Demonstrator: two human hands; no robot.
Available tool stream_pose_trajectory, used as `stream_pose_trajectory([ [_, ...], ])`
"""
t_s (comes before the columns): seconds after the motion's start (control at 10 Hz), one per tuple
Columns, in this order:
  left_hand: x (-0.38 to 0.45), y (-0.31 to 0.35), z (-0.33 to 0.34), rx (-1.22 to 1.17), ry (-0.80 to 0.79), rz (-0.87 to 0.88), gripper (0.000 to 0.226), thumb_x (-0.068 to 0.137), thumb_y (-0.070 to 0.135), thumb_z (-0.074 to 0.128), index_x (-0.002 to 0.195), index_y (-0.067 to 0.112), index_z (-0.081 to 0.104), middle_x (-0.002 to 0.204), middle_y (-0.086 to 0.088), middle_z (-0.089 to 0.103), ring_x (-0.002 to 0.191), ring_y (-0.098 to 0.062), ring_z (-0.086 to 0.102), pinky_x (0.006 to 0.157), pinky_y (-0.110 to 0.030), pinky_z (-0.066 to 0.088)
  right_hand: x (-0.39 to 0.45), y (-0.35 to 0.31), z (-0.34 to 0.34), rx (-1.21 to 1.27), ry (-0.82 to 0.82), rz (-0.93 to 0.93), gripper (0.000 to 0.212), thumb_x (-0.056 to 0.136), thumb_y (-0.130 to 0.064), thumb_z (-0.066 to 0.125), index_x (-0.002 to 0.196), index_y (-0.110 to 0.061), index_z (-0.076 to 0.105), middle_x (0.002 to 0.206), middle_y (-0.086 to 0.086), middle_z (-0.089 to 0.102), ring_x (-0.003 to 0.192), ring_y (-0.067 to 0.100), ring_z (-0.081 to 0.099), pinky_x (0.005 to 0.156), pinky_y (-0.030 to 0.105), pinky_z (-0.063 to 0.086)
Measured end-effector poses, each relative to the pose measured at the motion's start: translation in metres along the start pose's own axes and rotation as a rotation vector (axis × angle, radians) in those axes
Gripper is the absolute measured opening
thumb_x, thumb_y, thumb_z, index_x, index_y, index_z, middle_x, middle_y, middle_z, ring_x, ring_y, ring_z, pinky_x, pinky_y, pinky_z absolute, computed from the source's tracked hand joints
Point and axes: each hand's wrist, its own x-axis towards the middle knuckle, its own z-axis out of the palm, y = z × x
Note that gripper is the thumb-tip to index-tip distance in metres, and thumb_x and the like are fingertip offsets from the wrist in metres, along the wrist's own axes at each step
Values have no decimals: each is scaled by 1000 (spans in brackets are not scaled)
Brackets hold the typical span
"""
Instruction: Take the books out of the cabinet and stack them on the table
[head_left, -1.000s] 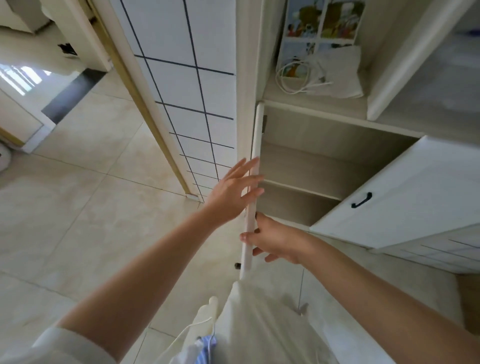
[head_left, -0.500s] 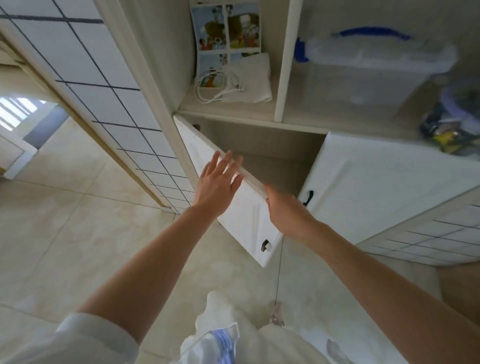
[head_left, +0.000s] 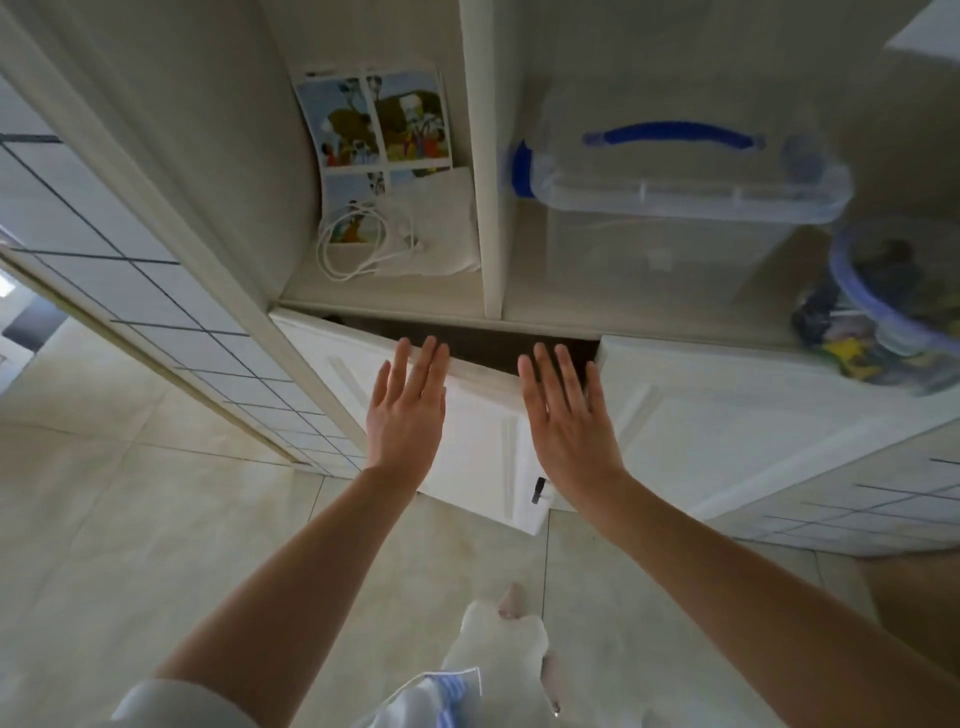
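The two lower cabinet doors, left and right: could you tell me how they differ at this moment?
The left door stands ajar, showing a dark gap; the right door looks closed. Both the left hand and right hand lie flat at the left door; the right door is untouched. Both doors are white and panelled.

Open shelf above the cabinet doors: coiled white cable, folded white cloth, picture sheet leaning behind; clear lidded box in the right bay.
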Motion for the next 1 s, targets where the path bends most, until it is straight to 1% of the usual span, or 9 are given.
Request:
stream_pose_trajectory([
  [0.1, 18, -4, 4, -18, 23, 69, 54, 98, 17, 55, 148, 11, 37, 155, -7, 36, 147, -27, 25, 118, -49, 27, 16, 15, 5, -34, 36, -6, 64, 91, -11, 26, 150, -3, 3, 156, 24, 14, 145, 39, 12, 115, 58, 11],
  [0.2, 31, -9, 8, -25, 48, 95, 58, 94, 9, 61, 148, 11, 39, 155, -7, 36, 146, -26, 29, 117, -52, 27, 32, 26, 9, -21, 28, 5, 59, 91, -8, 5, 149, -1, 12, 153, 29, 20, 143, 41, 18, 112, 60, 19],
  [0.3, 39, -9, 14, -14, 49, 120, 65, 92, 8, 60, 151, 11, 32, 159, -7, 28, 147, -26, 24, 118, -53, 24, 46, 35, 13, -11, 49, 15, 57, 94, -6, 0, 148, 1, 18, 150, 30, 26, 141, 42, 23, 109, 62, 25],
  [0.4, 45, -10, 20, -10, 41, 119, 72, 90, 8, 59, 153, 12, 25, 160, -5, 20, 149, -26, 20, 120, -53, 18, 54, 40, 15, -10, 105, -1, 57, 91, 0, 26, 147, 1, 20, 150, 27, 29, 139, 41, 30, 109, 57, 29],
  [0.5, 47, -12, 27, -5, 75, 118, 75, 87, 4, 58, 153, 13, 24, 160, -5, 21, 149, -25, 19, 120, -53, 17, 58, 42, 16, -23, 148, -17, 67, 85, 0, 40, 149, -2, 18, 151, 25, 29, 139, 39, 30, 112, 55, 27],
  [0.7, 46, -14, 25, 12, 45, 127, 86, 79, 0, 59, 155, 14, 19, 162, -4, 15, 150, -26, 14, 121, -53, 13, 57, 38, 7, -39, 78, 11, 78, 79, 6, 52, 149, -4, 19, 151, 25, 28, 139, 39, 29, 112, 54, 27],
  [0.8, 47, -9, 11, 24, -47, 99, 83, 81, 3, 56, 154, 16, 19, 163, -3, 17, 151, -24, 12, 121, -50, 11, 54, 36, -3, -50, 1, 1, 87, 77, 9, 52, 151, -9, 10, 154, 26, 18, 142, 42, 20, 114, 55, 21],
  [0.9, 55, -2, -9, -11, -121, 56, 74, 85, 10, 57, 152, 20, 26, 161, -1, 24, 150, -23, 16, 121, -48, 15, 47, 37, -16, -81, -57, -5, 86, 83, 3, 50, 152, -10, 1, 156, 26, 7, 143, 43, 12, 116, 55, 16],
  [1.0, 53, 9, -34, -73, -153, 3, 60, 87, 14, 56, 144, 16, 37, 153, -4, 38, 143, -25, 30, 113, -45, 35, 32, 29, -27, -87, -76, 35, 80, 86, -3, 46, 151, -6, -1, 158, 23, 4, 145, 41, 8, 117, 53, 14],
])
